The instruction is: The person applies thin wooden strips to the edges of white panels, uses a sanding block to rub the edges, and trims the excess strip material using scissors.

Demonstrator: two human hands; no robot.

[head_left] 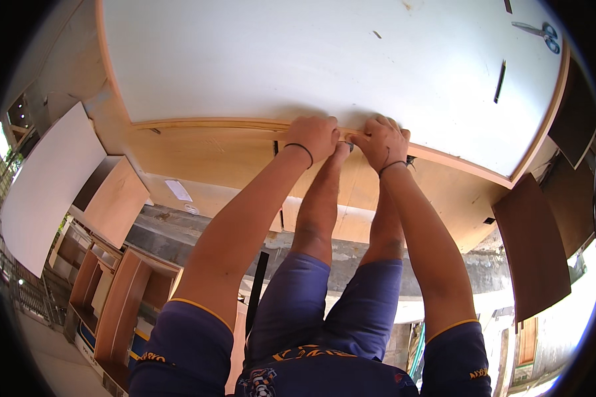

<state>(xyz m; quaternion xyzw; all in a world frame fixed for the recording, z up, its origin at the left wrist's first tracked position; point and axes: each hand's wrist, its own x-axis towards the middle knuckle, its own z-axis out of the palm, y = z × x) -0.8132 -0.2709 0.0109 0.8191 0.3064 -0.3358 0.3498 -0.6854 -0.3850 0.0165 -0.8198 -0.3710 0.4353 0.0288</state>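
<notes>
A large white-topped board (pixel 278 59) with a light wooden border fills the upper part of the view. Along its near side runs a pale wooden edge strip (pixel 212 124). My left hand (pixel 313 137) is closed over this strip near the middle, fingers curled and knuckles up. A short way to the right, my right hand (pixel 385 142) grips the same edge, its thumb pointing toward the left hand. Both fingertips are partly hidden behind the edge. A dark band circles each wrist.
Scissors (pixel 543 33) and a thin black piece (pixel 500 81) lie on the board at right. Brown panels (pixel 533 245) stand to the right. At left are a white panel (pixel 53 185) and open wooden cabinet frames (pixel 122 311). My legs are beneath the near edge.
</notes>
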